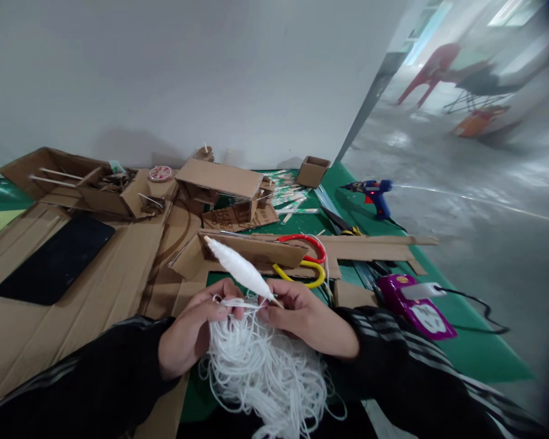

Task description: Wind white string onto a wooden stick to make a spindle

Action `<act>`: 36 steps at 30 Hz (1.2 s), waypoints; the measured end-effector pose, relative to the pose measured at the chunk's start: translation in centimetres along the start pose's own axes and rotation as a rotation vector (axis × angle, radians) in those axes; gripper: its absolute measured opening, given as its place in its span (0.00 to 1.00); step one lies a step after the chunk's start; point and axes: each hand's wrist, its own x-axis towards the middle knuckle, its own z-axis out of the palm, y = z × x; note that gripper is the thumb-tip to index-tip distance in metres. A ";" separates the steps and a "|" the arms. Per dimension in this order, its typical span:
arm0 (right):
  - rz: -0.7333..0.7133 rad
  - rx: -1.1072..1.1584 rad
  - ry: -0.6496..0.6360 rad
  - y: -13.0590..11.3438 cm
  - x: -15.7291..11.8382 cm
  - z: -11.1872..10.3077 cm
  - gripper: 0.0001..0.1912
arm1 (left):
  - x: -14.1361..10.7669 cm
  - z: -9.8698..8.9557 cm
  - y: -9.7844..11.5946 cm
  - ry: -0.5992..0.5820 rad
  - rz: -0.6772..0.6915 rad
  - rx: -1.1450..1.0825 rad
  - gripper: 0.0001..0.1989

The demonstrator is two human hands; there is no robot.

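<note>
My right hand point(302, 314) grips the lower end of a thin wooden stick wound thickly with white yarn point(240, 267), which tilts up to the left. Between the fingers of my left hand point(201, 323) a few strands of yarn are pinched, stretched across toward the right hand. Below both hands hangs a large loose tangle of white yarn point(268, 366). Just beyond the hands lie a cardboard piece point(256, 249), a red-handled loop point(318, 244) and a yellow-handled loop point(318, 279).
On the green table point(476, 341) are a blue glue gun point(377, 198), a purple power strip point(416, 311) with a black cord, and scissors point(343, 225). Cardboard boxes point(224, 180) stand along the wall. A black tablet point(55, 259) rests on cardboard at left.
</note>
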 end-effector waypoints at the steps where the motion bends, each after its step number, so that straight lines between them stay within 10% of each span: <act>1: 0.003 0.008 0.005 0.0 0.0 0.0 0.17 | 0.0 -0.1 0.0 -0.006 -0.002 0.017 0.09; 13: 0.061 0.073 -0.020 0.0 -0.2 -0.3 0.15 | -0.4 -0.1 -0.4 0.028 0.029 0.596 0.18; 36: 0.165 0.254 -0.029 -0.3 -0.2 0.0 0.15 | -0.8 0.3 -0.6 -0.030 -0.052 0.500 0.11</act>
